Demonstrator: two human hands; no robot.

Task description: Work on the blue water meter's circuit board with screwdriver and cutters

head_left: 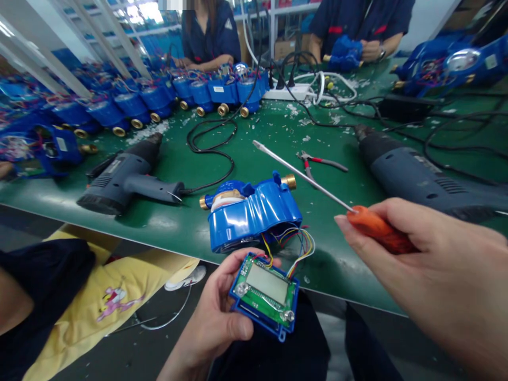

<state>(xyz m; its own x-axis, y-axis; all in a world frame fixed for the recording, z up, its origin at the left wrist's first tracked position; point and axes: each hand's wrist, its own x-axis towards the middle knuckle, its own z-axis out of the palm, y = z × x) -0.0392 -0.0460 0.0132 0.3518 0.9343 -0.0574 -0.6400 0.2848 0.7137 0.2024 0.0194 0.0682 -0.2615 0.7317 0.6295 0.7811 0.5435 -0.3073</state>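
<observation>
Your left hand (216,317) grips the display module (265,295) below the table edge, wired to the meter (254,214) just above. Your right hand (432,275) is closed around the screwdriver (317,185), off to the module's right.

No readable text, brand or number anywhere. White label on blue housing (62,144) at far left: too small, blurred. Pale label on left heat gun (114,167): lettering not legible. Display of circuit module (265,295): blank, no digits. Small label on blue meter (491,62) at far right: unreadable. Pink cartoon figure printed on yellow cloth (115,301), no words legible.
</observation>
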